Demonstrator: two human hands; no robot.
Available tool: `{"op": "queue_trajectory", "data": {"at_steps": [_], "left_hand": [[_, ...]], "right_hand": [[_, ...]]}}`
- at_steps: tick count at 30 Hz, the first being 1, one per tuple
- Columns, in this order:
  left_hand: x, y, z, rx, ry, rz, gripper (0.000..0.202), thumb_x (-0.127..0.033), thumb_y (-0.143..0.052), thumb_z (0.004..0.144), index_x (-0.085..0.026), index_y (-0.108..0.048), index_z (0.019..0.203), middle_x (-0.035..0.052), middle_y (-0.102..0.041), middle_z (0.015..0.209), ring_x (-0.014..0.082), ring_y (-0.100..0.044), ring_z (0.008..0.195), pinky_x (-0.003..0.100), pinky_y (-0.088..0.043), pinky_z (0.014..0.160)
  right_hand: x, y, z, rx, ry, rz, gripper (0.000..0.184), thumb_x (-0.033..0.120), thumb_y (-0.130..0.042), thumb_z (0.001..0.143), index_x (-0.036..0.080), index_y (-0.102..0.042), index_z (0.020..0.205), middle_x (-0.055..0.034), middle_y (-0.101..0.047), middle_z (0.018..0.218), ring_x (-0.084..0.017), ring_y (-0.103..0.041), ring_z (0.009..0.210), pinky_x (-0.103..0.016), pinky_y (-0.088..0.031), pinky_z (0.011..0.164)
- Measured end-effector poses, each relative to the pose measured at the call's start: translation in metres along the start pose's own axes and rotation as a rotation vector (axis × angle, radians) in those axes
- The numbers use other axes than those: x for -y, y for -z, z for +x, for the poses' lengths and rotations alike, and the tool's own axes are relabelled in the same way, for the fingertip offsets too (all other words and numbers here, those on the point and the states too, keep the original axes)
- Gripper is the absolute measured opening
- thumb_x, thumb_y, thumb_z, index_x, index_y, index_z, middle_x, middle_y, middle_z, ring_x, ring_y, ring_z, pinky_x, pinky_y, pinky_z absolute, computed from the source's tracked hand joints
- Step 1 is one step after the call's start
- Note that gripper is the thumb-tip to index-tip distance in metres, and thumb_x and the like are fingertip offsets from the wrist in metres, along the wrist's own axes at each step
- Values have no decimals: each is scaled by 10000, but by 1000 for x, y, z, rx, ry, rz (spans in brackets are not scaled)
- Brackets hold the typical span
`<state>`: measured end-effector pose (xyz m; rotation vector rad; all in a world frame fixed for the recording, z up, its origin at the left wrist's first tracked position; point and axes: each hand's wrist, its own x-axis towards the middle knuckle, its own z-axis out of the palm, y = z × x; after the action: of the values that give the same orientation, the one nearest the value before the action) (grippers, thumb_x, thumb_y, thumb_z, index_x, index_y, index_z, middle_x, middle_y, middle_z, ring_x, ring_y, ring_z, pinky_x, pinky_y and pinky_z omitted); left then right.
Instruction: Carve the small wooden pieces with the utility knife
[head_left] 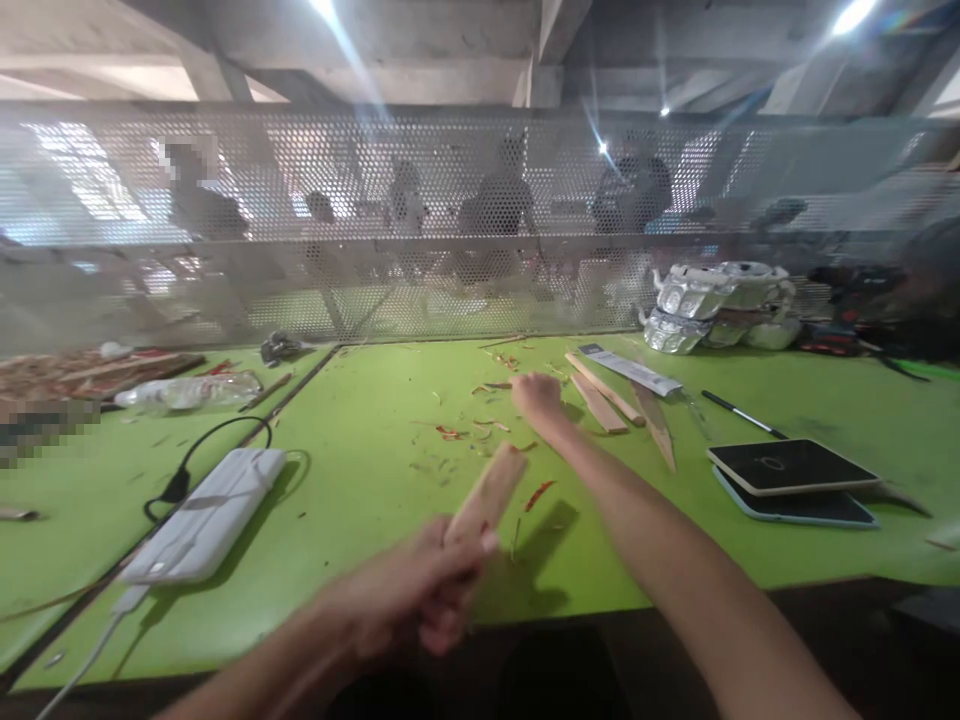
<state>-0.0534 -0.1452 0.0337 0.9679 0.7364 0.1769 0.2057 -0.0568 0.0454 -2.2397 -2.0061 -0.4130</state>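
Note:
My left hand point(431, 585) is closed around a flat strip of wood point(491, 492), which points up and away over the front of the green table point(360, 470). Farther forward, my right hand point(538, 395) makes a fist just above the table. A thin dark blade point(498, 386) shows at its left side, apparently a small knife whose handle the fist hides. Wood shavings point(487, 425) and red slivers point(538, 495) lie between and below the hands. Right of the fist are loose pieces of wood point(598, 402) and a grey-white packet point(630, 370).
To the left, a white power strip point(206, 520) with cables lies near a table seam. A plastic bottle point(191, 390) is behind it. Stacked phones point(791, 466), a pen point(742, 414) and foil-wrapped objects point(682, 300) stand right. A perforated screen point(420, 220) closes the back; people are beyond.

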Motion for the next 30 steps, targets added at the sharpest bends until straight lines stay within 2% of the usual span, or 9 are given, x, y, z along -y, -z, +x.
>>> {"op": "queue_trajectory", "data": {"at_steps": [3, 5, 9, 12, 16, 20, 25, 30], "left_hand": [[6, -7, -11, -29, -70, -31, 768, -722, -970, 597, -252, -390, 780, -149, -340, 547, 18, -206, 449, 185, -139, 438], [5, -6, -13, -5, -77, -33, 768, -739, -958, 605, -248, -392, 777, -148, -334, 546, 15, -179, 456, 191, -121, 443], [3, 2, -15, 5, -130, -84, 731, -738, -942, 633, -236, -437, 800, -143, -343, 558, 16, -189, 463, 198, -130, 456], [8, 5, -16, -37, -191, -136, 719, -725, -946, 629, -228, -457, 803, -143, -342, 552, 16, -200, 463, 206, -126, 463], [14, 3, -13, -97, -233, -167, 725, -736, -936, 623, -234, -443, 799, -141, -343, 547, 21, -216, 463, 220, -132, 471], [16, 1, -11, -142, -245, -149, 743, -756, -924, 612, -242, -421, 797, -142, -346, 549, 22, -224, 463, 226, -147, 474], [15, 4, -10, -121, -199, -78, 749, -765, -910, 620, -259, -391, 805, -150, -326, 538, 24, -195, 453, 231, -137, 462], [16, 3, -10, -165, -212, -52, 732, -794, -876, 640, -259, -411, 821, -152, -321, 534, 24, -192, 443, 228, -135, 446]], "right_hand": [[-4, 9, -1, -19, -63, 9, 352, 105, -532, 966, 99, -843, 1131, -203, -809, 924, -228, -696, 798, -285, -415, 709], [1, 16, -2, -29, -27, 29, 331, 140, -562, 959, 149, -859, 1105, -165, -820, 922, -220, -701, 813, -270, -388, 687], [19, 25, -8, -65, 92, 64, 291, 165, -570, 951, 190, -860, 951, -79, -799, 802, -184, -650, 722, -257, -308, 618], [32, 28, -15, -82, 253, 124, 275, 122, -566, 894, 177, -829, 834, -40, -744, 685, -157, -573, 603, -250, -259, 575], [48, 28, -24, -85, 414, 103, 269, 101, -566, 845, 183, -815, 782, -50, -750, 675, -170, -566, 569, -264, -207, 546], [56, 30, -28, -54, 370, 36, 285, 68, -567, 849, 178, -830, 837, -86, -793, 742, -189, -636, 615, -276, -198, 543], [53, 35, -28, -92, 275, 25, 310, 51, -541, 907, 164, -827, 877, -114, -803, 774, -203, -662, 643, -281, -210, 542], [47, 37, -26, -99, 317, 5, 296, 57, -557, 886, 173, -828, 858, -94, -796, 752, -198, -650, 641, -281, -210, 546]]}}
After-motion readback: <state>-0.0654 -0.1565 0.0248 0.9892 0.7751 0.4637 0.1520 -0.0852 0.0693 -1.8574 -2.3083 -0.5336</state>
